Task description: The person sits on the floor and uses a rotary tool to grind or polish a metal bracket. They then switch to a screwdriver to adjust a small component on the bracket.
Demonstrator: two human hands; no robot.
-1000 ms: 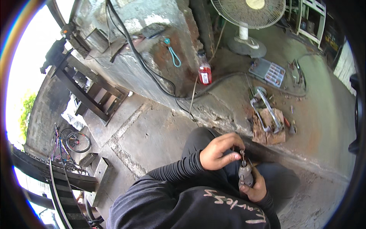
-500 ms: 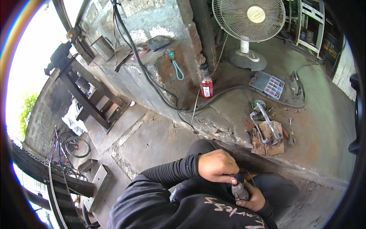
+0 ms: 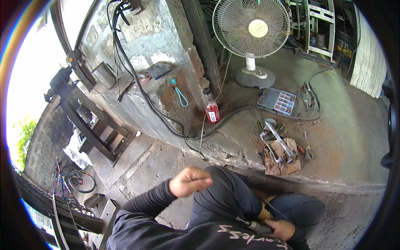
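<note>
My left hand (image 3: 191,182) hangs in the air over the floor, left of my bent left knee. Its fingers are curled in with the thumb laid along them; whether they hold something small is hidden. My right hand (image 3: 281,229), low in my lap, is wrapped round a grey cylindrical tool (image 3: 259,227), which has a narrow tip pointing left. A thin grey cord (image 3: 280,211) runs over my right leg close to the tool. The two hands are well apart.
On the concrete ledge ahead, a silver metal frame (image 3: 283,146) lies on a brown cloth (image 3: 287,167). Behind are a compartment box (image 3: 277,101), a bottle of red liquid (image 3: 212,112), a standing fan (image 3: 251,28) and a thick black cable (image 3: 233,113). A bicycle (image 3: 81,181) is far left.
My left hand has come off the tool and moved left. The tool in my right hand has tipped from near upright to lying sideways, lower in my lap. The view has shifted slightly.
</note>
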